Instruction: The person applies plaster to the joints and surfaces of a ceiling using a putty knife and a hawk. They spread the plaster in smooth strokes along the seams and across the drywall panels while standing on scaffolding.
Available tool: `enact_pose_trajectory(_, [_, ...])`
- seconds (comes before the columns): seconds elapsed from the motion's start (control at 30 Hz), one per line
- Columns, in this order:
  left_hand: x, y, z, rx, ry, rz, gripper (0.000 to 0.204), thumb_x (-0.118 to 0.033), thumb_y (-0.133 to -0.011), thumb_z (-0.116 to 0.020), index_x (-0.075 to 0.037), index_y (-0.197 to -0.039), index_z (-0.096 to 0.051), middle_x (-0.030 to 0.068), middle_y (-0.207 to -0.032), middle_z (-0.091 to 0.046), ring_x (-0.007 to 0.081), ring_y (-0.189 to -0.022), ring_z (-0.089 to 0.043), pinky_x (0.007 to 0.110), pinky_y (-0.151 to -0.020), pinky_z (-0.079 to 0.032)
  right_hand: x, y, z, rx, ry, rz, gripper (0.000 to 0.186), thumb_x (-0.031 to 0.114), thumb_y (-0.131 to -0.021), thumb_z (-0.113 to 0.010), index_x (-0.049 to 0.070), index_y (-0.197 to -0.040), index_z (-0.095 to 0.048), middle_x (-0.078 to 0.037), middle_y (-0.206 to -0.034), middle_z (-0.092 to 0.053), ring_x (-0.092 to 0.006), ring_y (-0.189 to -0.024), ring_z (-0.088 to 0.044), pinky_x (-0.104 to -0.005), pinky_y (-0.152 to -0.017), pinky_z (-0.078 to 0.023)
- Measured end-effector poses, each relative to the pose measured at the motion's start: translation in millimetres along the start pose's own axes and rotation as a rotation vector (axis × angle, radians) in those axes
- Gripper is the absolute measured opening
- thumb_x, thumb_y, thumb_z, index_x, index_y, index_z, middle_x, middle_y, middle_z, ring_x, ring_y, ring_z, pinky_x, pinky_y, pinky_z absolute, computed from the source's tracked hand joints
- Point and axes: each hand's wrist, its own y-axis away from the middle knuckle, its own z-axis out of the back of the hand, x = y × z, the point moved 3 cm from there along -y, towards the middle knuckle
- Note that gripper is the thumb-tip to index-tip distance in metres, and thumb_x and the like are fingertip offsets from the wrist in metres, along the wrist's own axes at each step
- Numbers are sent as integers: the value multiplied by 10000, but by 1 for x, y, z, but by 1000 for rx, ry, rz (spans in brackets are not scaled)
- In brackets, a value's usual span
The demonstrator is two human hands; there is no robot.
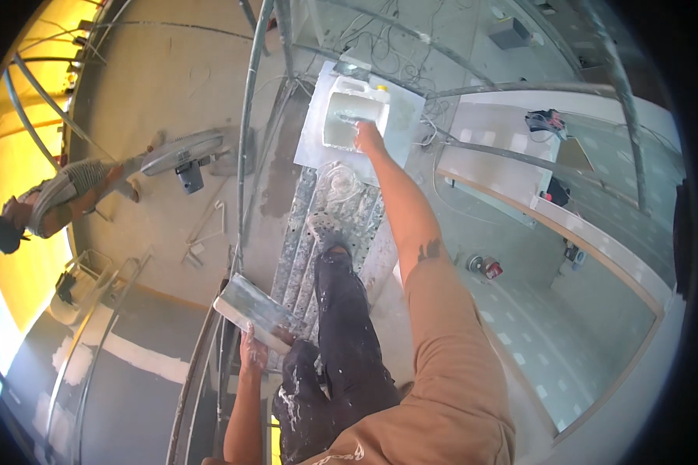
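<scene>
My right hand [370, 139] reaches down into a white plastic jerrycan [332, 101] with one side cut away. Its fingers are closed round a small spatula-like tool [349, 118], partly hidden in the can. White paste lines the can, and a yellow cap is at its corner. Below it lies a pale board [312, 138]. Close to my left knee, my left hand [253, 353] grips a wide flat plastering blade [257, 308], smeared with white. Its handle is hidden. My shoe [327, 230] rests on a spattered metal scaffold plank [291, 252].
Scaffold poles [250, 116] surround the platform. On the floor at left, a person [62, 194] is beside a long grey machine [182, 151]. Cables [388, 46] lie loose beyond the board. A partition wall [504, 147] with a ledge stands at right.
</scene>
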Motion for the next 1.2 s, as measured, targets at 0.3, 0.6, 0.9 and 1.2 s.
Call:
enact_pose_trajectory(0.3, [16,-24,-11,-98,13,47,542,-284,-1030,-516,-104,-1494,-302,104,-1478,-427,313,-1343,-434,496,-1128,-342,3,-52,-41,-59,168,-8,399,84,-848,-634,83,-1245,-597,-215,-1214,-570,-392,-1039,-627,-457,-906,-525])
enact_pose_trajectory(0.6, [-15,-45,-81,-30,-34,-43,502,-241,-1034,-508,-82,-1473,-325,122,-1436,-450,299,-1288,-480,481,-1087,-388,-31,44,-19,82,16,218,534,-39,-843,-562,86,-1360,-509,-203,-1311,-521,-395,-1131,-578,-457,-965,-489])
enact_pose_trajectory(0.9, [-47,-159,-201,234,-219,-103,431,-240,-1012,-559,-55,-1383,-441,84,-1278,-578,240,-1201,-558,439,-1027,-461,1,120,91,-37,-668,71,403,38,-922,-564,21,-1322,-518,-163,-1067,-660,-247,-785,-607,-319,-732,-489])
enact_pose_trajectory(1.2, [-72,-240,-434,501,-247,-83,311,-234,-986,-602,-108,-1259,-524,48,-1125,-634,212,-1029,-640,419,-935,-528,60,235,280,-125,-921,190,385,139,-978,-562,24,-1344,-527,-13,-809,-558,-78,-673,-500,-266,-605,-429])
